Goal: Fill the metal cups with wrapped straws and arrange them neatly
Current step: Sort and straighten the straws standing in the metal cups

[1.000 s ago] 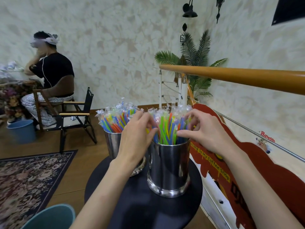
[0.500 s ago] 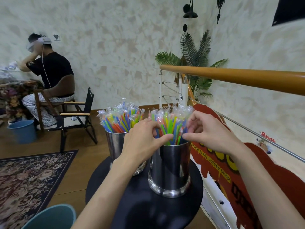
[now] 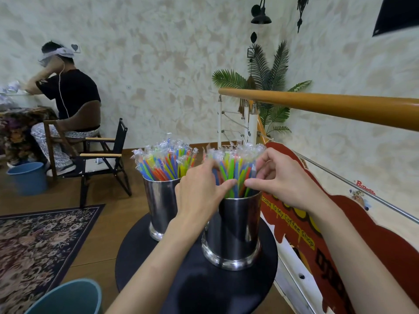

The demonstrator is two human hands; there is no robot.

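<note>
In the head view, two metal cups are seen standing side by side on a round black table (image 3: 260,288): the near cup (image 3: 235,232) to the right and the far cup (image 3: 159,205) just beside it to the left. Both are packed with wrapped straws, upright or slightly fanned; the near bunch (image 3: 233,171) is cupped between the two hands. The left hand (image 3: 199,193) is curled round the bunch's left side, its thumb pressed against the straws just above the rim. The right hand (image 3: 281,180) is curled round the right side, thumb tip laid near the left thumb; whether single straws are pinched cannot be told. The far bunch (image 3: 164,162) is untouched. The straws are judged light, thin and easily bent, and their clear wrappers slippery and crinkly, so the bunch is best gathered low, near the rim, with gentle pressure from both sides, not pulled by the loose wrapper tips. The cups look heavy and stable enough not to be tipped by this. A railing (image 3: 328,105) is seen behind.
</note>
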